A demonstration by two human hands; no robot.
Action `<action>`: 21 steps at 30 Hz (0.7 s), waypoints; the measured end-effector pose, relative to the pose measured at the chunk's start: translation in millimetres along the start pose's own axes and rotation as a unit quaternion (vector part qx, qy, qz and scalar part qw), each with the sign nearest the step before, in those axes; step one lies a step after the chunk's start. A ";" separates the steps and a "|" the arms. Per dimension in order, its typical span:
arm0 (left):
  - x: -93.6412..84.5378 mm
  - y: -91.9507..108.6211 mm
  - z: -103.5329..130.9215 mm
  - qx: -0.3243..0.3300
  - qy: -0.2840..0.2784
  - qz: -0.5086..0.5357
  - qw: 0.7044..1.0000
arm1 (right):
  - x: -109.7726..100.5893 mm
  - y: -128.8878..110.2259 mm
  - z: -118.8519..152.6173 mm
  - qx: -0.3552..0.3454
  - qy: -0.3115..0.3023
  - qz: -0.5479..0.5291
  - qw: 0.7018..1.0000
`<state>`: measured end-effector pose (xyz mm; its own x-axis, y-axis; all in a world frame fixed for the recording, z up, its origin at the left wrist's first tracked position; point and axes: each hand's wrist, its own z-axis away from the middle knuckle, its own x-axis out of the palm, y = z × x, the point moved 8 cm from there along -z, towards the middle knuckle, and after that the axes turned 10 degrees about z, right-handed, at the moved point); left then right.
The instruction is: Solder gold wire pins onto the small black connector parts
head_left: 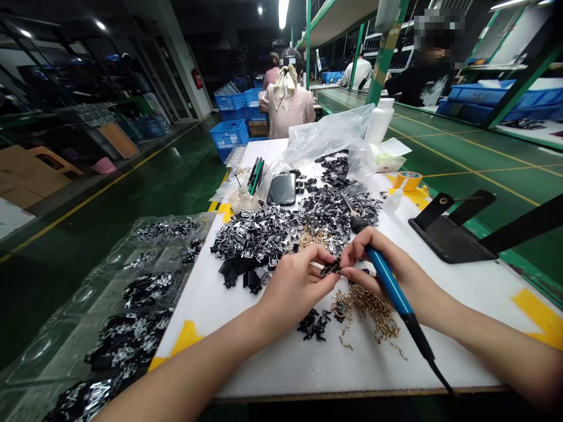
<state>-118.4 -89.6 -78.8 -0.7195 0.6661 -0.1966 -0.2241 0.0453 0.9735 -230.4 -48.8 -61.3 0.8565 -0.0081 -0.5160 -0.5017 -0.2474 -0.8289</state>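
Observation:
My left hand [303,275] pinches a small black part [331,268] over the middle of the white table [272,369]. Close against it, the fingertips of my right hand [378,264] touch the same part. A blue-handled soldering iron [389,281] also rests in my right hand, its metal tip pointing up and away and its cord trailing toward me. Below the hands lie a pile of small gold-coloured bent pieces [373,310] and a little heap of black pieces [314,324]. Beyond them spreads a large heap of black and silver parts [259,234].
Clear plastic trays [105,281] of black parts stand at the left. A phone [282,189], a cup of pens [246,199], a white bottle [379,121] and a roll of orange tape [408,181] are farther back. A black metal stand [457,234] is at right. Other people sit beyond.

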 end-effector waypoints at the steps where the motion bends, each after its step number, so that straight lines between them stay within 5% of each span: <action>1: 0.7 0.9 0.2 0.004 -0.002 0.005 1.000 | 1.1 0.8 -0.2 0.002 -0.004 -0.016 1.000; 21: -2.0 11.8 3.4 0.081 0.019 -0.042 0.996 | -2.3 -0.2 0.3 0.006 0.017 0.008 1.000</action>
<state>-117.3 -87.8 -66.5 -0.7284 0.6257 -0.2790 -0.1771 0.2215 0.9589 -232.3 -48.4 -60.0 0.8517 -0.0444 -0.5222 -0.5168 -0.2363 -0.8229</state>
